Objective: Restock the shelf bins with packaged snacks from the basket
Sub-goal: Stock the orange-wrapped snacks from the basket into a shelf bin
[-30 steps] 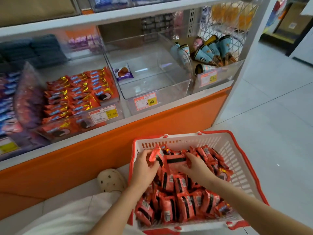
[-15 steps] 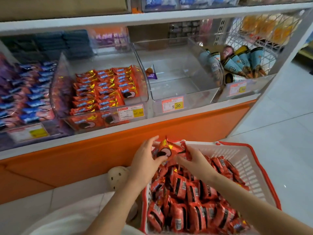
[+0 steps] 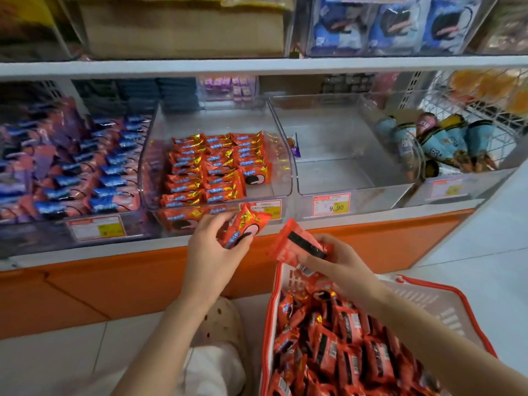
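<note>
- Before the shelf front, head view: left hand [image 3: 211, 247] curls thumb and fingers round one glossy red-and-gold foil packet [image 3: 246, 227], just below the clear bin [image 3: 285, 170].
- Clear bin: rigid curved plastic, holding matching packets [image 3: 214, 170] in rows.
- Right hand [image 3: 340, 264] pinches a crinkled second packet [image 3: 300, 244], black-striped back showing, above the basket [image 3: 445, 287].
- Basket: white slotted plastic, red rim, with heaped packets [image 3: 343, 361] inside.

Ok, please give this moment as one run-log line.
left hand: grips left packet | right hand: grips right packet | basket: many packets | red-packet bin: partly filled
</note>
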